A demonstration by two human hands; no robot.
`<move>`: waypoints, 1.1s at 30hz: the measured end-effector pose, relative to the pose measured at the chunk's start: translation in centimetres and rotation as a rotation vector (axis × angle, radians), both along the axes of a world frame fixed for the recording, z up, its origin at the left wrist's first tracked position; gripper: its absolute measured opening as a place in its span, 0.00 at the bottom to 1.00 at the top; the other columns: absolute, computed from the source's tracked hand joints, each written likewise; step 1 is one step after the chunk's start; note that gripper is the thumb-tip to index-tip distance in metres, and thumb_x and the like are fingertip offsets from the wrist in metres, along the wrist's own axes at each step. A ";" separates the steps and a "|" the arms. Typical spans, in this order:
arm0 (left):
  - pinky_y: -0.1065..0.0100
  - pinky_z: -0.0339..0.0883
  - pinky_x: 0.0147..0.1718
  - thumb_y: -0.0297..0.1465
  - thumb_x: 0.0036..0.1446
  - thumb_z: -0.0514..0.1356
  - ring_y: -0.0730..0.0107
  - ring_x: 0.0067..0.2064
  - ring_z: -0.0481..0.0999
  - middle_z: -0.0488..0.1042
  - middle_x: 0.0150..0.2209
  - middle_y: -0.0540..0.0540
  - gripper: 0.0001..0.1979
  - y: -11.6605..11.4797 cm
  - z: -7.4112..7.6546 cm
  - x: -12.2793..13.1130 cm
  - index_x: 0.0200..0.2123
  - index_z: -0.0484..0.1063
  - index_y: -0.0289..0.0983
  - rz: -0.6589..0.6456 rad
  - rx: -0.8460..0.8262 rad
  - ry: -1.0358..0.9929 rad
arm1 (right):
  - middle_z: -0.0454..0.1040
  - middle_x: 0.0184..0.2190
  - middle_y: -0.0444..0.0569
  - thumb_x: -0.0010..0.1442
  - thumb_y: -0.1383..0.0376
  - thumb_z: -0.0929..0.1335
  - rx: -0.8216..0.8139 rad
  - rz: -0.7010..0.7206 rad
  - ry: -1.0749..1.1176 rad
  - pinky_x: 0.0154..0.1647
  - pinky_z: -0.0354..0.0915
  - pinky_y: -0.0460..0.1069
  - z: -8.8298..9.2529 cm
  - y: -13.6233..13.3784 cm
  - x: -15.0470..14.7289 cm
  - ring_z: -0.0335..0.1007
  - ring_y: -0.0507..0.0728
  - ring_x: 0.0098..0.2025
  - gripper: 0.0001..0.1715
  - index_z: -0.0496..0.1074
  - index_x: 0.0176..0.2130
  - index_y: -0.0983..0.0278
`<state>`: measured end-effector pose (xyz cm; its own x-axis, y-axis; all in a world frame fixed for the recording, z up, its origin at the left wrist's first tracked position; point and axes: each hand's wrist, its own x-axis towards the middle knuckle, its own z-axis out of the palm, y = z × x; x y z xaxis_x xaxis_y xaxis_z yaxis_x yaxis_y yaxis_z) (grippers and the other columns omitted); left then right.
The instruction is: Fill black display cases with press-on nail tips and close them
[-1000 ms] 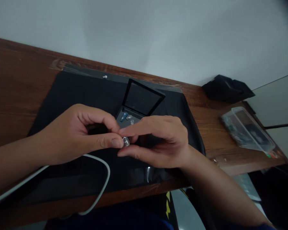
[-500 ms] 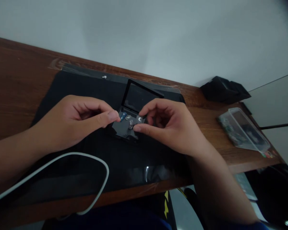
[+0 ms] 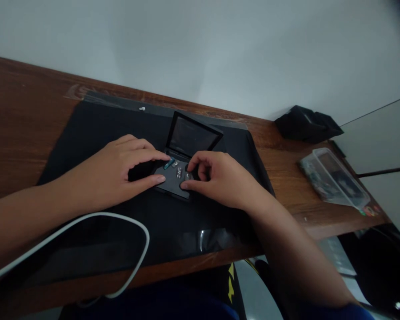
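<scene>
A small black hinged case lies on the dark mat, its clear-windowed lid raised at the back. Inside it, on a grey base, sit a slim blue piece, a small pale piece and a silvery, sparkling piece. My left hand is open at the case's left side, index fingertip at the blue piece and thumb apart on the near-left edge. At the right side, my right hand has thumb and index finger closed around a round grey piece with a pale mark.
A white cable loops across the mat's near left. Black boxes stand by the wall at right. Nearer, a clear plastic tub sits on the wooden table. A tiny white bit lies at the mat's back edge.
My left thumb and index finger have spread apart at the case. My right hand has lowered slightly, and the round grey piece is now nearer the case's front right.
</scene>
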<state>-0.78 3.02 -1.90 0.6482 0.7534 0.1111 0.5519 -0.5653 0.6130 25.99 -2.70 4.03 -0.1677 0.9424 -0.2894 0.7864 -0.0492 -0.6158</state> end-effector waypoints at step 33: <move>0.37 0.73 0.65 0.66 0.70 0.57 0.38 0.65 0.78 0.83 0.64 0.39 0.39 1.1 -1.4 -0.3 0.69 0.82 0.50 -0.071 0.066 0.022 | 0.87 0.40 0.60 0.68 0.63 0.76 0.122 -0.834 -0.790 0.46 0.66 0.60 7.3 -7.9 31.1 0.74 0.61 0.33 0.08 0.88 0.44 0.64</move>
<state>-1.10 4.08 -3.28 0.7028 0.6967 0.1436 0.5220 -0.6422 0.5613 57.14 -10.64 11.35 0.7075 0.7037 0.0648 0.7053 -0.7089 -0.0029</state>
